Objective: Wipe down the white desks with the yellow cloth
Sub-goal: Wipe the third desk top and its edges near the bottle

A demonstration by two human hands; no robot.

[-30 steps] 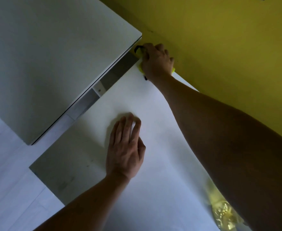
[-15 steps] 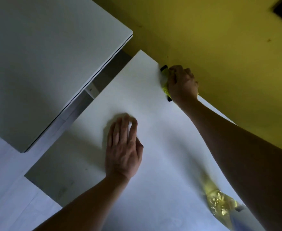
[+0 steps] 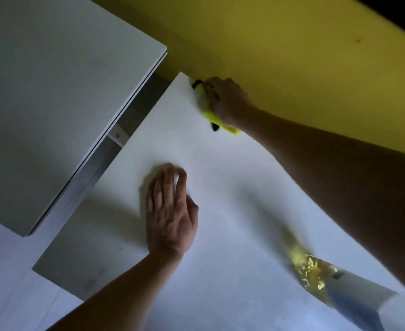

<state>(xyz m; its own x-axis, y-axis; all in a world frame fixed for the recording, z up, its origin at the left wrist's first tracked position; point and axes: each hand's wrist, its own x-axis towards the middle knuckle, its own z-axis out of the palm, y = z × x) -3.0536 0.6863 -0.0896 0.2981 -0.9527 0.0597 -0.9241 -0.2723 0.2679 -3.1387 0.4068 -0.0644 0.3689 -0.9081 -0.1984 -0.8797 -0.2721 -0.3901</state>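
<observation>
both forearms bare, left hand (image 3: 170, 218) and right hand (image 3: 230, 101) ungloved.

**Layout: two desks, wall behind**

Near desk (image 3: 232, 235) fills centre and right. Second desk (image 3: 53, 103) sits to its left, a gap between them w/ frame parts showing in it. Wall (image 3: 292, 44) runs behind both. Floor (image 3: 5, 283) at lower left. Left hand (image 3: 170, 211) lies flat on near desk, mid-surface. Right hand (image 3: 227, 101) is at near desk's far edge by the wall, near its far-left corner, on the cloth (image 3: 211, 111). Bottle (image 3: 335, 290) lies on near desk at lower right, under the right forearm.
</observation>
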